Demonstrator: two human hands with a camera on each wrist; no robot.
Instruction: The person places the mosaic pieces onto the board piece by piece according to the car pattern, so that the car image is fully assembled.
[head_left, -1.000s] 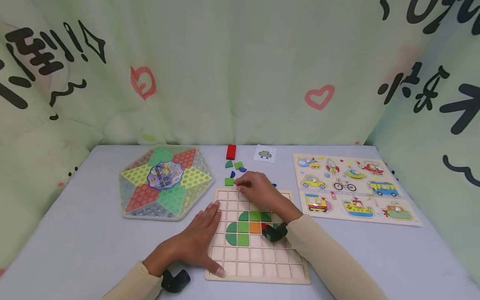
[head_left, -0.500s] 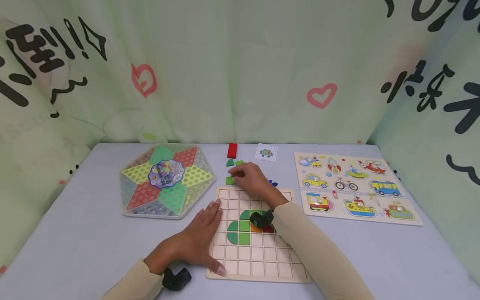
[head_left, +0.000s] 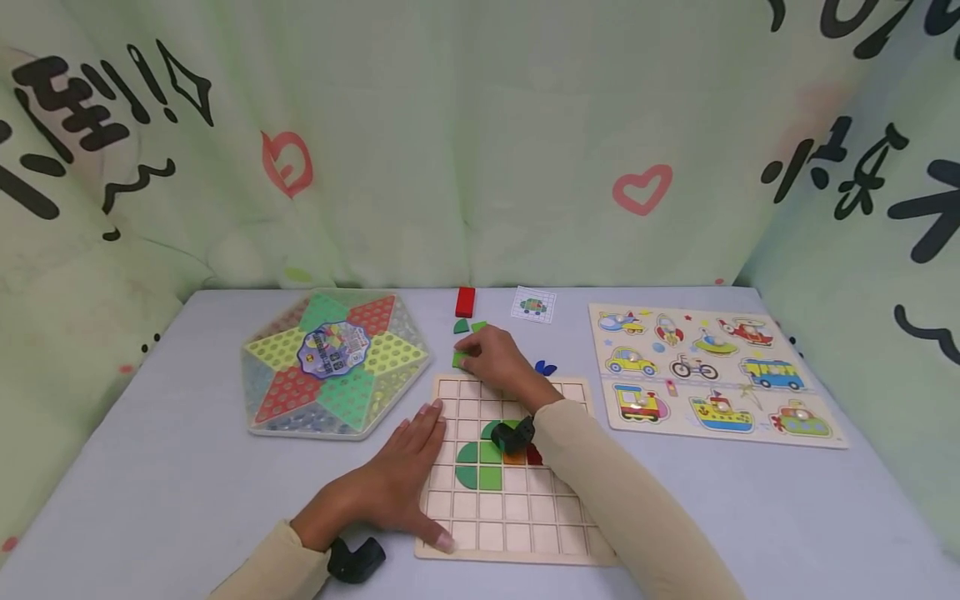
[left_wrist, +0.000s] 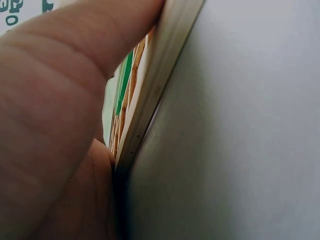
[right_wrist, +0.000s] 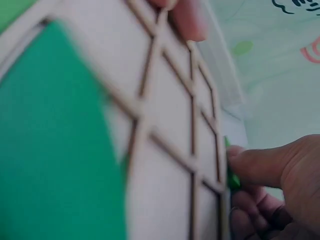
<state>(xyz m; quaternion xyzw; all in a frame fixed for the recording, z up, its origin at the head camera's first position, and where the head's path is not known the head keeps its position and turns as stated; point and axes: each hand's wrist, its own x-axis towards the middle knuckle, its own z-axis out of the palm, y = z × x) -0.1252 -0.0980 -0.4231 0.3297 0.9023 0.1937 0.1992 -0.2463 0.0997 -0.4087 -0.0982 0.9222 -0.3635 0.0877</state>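
Note:
A wooden grid board (head_left: 517, 533) lies in front of me. My left hand (head_left: 390, 483) rests on its left edge with fingers spread and thumb (left_wrist: 75, 40) straight along the near corner. Behind the far edge, my right hand (head_left: 498, 362) pinches a loose green square (head_left: 458, 359) on the table; the right wrist view shows the thumb on this green piece (right_wrist: 233, 177). Set in the board are light green squares (head_left: 490, 478), dark green rounded pieces (head_left: 466, 477), and an orange and a red piece, partly hidden by the right wrist's black camera mount (head_left: 512, 436).
Beyond the right hand lie a red block (head_left: 465, 302), a dark green quarter-round (head_left: 461, 326), another green square (head_left: 479, 327) and a pattern card (head_left: 533, 305). Blue pieces (head_left: 546, 367) sit right of the hand. A Chinese checkers box (head_left: 337, 367) is left, a vehicle puzzle (head_left: 712, 375) right.
My right hand has moved slightly left and away from me, over the small loose pieces, its fingers coming onto the green square. The left hand has stayed on the board's edge.

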